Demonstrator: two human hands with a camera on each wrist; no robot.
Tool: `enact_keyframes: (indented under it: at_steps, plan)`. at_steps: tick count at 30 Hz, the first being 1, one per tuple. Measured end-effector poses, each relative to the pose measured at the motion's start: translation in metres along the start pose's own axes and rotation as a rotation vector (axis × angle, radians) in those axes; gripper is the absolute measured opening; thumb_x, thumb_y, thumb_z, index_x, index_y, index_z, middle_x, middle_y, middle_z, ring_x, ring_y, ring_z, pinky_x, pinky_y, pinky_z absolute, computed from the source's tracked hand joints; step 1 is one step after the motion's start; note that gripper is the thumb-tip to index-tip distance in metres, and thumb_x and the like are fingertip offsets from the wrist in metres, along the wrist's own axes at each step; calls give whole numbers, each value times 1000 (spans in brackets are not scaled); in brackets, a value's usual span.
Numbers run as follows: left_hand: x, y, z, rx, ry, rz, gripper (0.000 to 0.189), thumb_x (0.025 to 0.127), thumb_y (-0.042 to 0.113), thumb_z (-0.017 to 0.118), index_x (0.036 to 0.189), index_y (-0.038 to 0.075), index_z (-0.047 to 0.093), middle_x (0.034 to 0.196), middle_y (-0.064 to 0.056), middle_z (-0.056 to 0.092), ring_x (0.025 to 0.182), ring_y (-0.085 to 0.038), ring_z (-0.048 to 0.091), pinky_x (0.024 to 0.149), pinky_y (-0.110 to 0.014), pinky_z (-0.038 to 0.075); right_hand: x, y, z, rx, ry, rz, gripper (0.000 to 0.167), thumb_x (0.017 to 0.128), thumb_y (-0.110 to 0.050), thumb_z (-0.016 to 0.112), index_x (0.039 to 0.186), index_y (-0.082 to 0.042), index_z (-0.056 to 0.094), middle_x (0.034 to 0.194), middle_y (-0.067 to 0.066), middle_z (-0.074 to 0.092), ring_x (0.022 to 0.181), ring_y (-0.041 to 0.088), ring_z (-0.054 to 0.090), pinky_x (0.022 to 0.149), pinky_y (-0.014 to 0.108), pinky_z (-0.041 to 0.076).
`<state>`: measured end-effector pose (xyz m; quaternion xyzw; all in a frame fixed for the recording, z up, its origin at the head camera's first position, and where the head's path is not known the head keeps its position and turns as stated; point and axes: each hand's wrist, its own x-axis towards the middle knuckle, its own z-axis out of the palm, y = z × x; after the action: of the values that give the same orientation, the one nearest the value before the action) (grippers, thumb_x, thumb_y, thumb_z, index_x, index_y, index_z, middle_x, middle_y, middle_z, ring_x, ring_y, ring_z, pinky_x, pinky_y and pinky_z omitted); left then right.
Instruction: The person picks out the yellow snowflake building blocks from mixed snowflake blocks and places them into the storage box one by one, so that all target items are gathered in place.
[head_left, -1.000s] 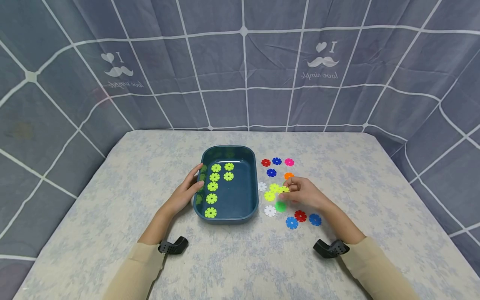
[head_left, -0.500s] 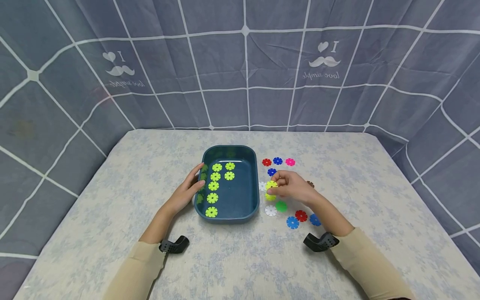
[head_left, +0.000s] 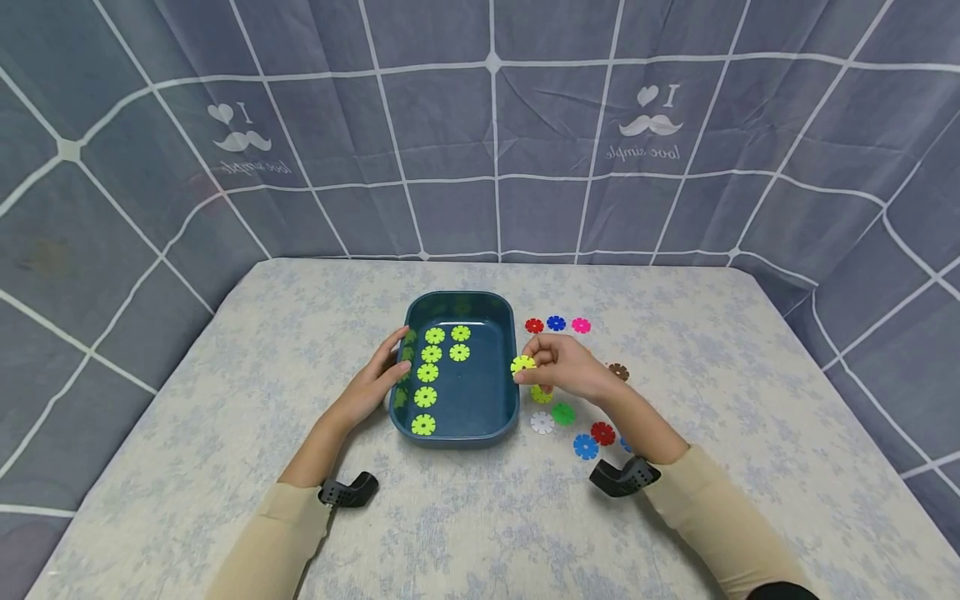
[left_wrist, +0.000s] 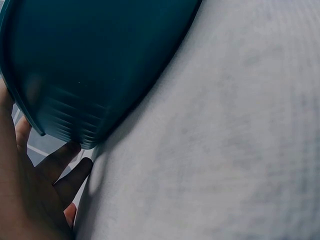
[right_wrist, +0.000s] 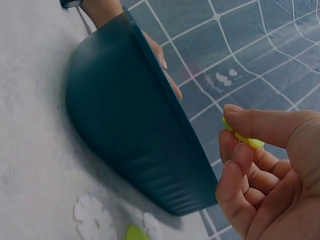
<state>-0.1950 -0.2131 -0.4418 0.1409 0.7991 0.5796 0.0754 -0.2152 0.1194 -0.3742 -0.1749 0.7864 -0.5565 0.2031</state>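
Note:
A dark teal plastic tub (head_left: 483, 392) stands on the table, with several yellow snowflake discs (head_left: 425, 397) lying along its left side. My left hand (head_left: 372, 385) grips the tub's left wall, thumb over the rim; in the left wrist view its lower fingers (left_wrist: 72, 182) reach the outside of the wall. Between thumb and fingertips, my right hand (head_left: 566, 368) pinches a yellow snowflake disc (head_left: 522, 364), which overlaps the tub's right rim in the head view. The right wrist view shows that disc (right_wrist: 256, 143) edge-on, above rim height.
Right of the tub lie loose discs: one yellow disc (head_left: 541, 396), a green disc (head_left: 563, 414), a white disc (head_left: 542, 423), and several red, blue, pink and brown ones, some partly hidden by the right arm. A grey curtain (head_left: 435, 125) hangs behind the table (head_left: 480, 525).
My right hand has lifted the yellow disc from the loose group and carried it left to the tub's right rim. The left hand keeps its place on the tub.

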Motion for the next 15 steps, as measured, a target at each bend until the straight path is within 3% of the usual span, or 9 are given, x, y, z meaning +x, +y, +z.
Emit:
enact_keyframes:
  at_steps: [5,15]
  plan:
    - [1,0,0,-7,1,-4,61,105,27,44,158,27,14,157,-23,20,143,-41,22,108,-62,26,5,-3,5,20,-15,-15,23,85,-6,76,95,2,56,68,7,57,58,24,52,59,35,51]
    - [1,0,1,-4,6,-3,60,105,26,44,158,27,14,157,-23,20,143,-40,22,108,-62,26,19,-12,19,41,-54,-26,22,85,-5,75,95,1,57,66,5,57,55,20,49,56,29,49]
